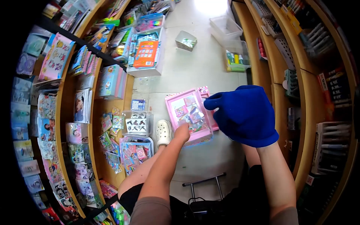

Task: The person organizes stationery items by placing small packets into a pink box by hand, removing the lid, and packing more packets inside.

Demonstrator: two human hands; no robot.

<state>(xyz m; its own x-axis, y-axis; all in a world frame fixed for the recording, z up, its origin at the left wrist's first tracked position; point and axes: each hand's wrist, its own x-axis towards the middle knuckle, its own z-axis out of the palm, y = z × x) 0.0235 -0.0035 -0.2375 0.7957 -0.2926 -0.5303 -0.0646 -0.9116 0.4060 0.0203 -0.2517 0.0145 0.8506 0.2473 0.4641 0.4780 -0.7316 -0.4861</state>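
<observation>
My left hand (182,133) reaches over the near left edge of a pink box (172,108), its fingers curled together at small clear packets (195,114) inside; what they pinch is too small to make out. A blue cloth covering (243,114) wraps my right hand down to the wrist, just right of the box, so the fingers are hidden. Two narrow blue folds stick out from it toward the box's right rim. Another pink item lies partly under the covering, beside the box.
A white clog (163,133) is left of the box, beside a clear tray (151,125) of stickers and a bin (151,144) of packets. Shelves (303,112) line both sides. Farther off stand a small bin (186,40) and clear containers (238,56). Metal legs (204,181) are below.
</observation>
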